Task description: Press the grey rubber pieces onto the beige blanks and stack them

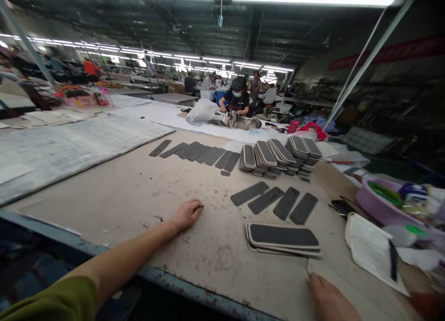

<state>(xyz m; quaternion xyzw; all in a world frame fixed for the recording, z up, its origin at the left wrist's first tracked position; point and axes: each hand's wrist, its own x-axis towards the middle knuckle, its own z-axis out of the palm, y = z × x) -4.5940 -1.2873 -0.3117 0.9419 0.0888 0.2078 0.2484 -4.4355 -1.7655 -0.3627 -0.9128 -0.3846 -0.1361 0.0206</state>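
Observation:
My left hand (188,213) rests on the brown-covered table with its fingers curled closed. A tiny dark spot shows at its fingertips, too small to name. At the bottom right, my right hand (330,298) is partly cut off by the frame. Its fingers are together at the edge of a beige sheet (361,291) and seem to pinch it. Just beyond it lies a small stack of long rounded pads (283,236), dark grey with pale borders. Several loose dark grey strips (286,203) lie slanted behind that stack.
More dark strips (198,152) form an overlapping row farther back, beside tall stacks of pads (266,154). A purple basin (371,200), a phone (342,207) and a written notepad (371,247) are on the right. A pale board (69,144) lies left. A co-worker (237,98) sits opposite.

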